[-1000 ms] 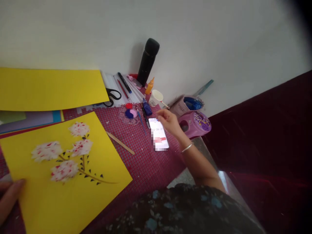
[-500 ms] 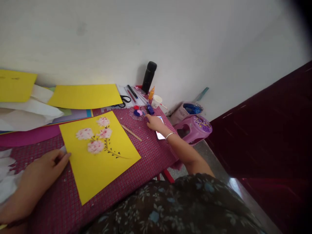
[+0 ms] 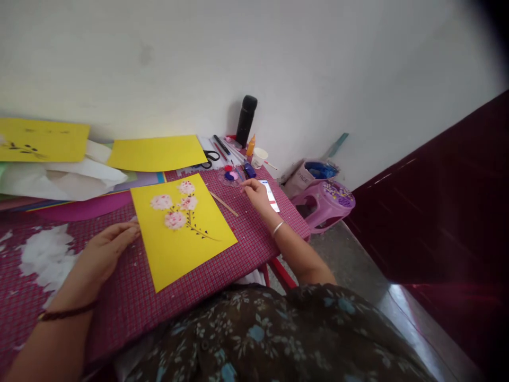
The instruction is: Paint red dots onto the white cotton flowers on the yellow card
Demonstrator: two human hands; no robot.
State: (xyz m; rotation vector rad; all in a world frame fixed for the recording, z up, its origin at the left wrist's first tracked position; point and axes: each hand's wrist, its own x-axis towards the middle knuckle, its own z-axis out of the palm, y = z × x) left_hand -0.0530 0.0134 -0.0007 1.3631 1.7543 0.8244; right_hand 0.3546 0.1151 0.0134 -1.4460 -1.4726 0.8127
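Observation:
A yellow paper sheet (image 3: pixel 202 260) lies on the checked tablecloth, bearing pink-white blossoms and a dark leafy stem. My left hand (image 3: pixel 107 249) has its fingers closed at the sheet's left edge, with a small whitish bit by the fingertips. Over the table's right part, my right hand (image 3: pixel 256 195) pinches its fingertips together; anything between them is too small to make out. Just beyond is a small clear palette (image 3: pixel 223 175) with red, blue and pink paint. A lit phone (image 3: pixel 272 197) lies beside and partly behind the right hand. A thin wooden stick (image 3: pixel 225 205) rests right of the sheet.
Torn white tissue (image 3: pixel 47 254) lies at left. Along the wall are yellow sheets (image 3: pixel 157 153), black-handled scissors (image 3: pixel 210 158), pens (image 3: pixel 221 144), an orange bottle (image 3: pixel 251 145), a white cup (image 3: pixel 260 156) and a black flask (image 3: pixel 246 121). A pink stool (image 3: pixel 318 207) stands beyond the table.
The view has shifted, so the table sits differently in it. My right hand has drawn back a little from the palette, uncovering more of the phone. My left hand stays at the sheet's edge.

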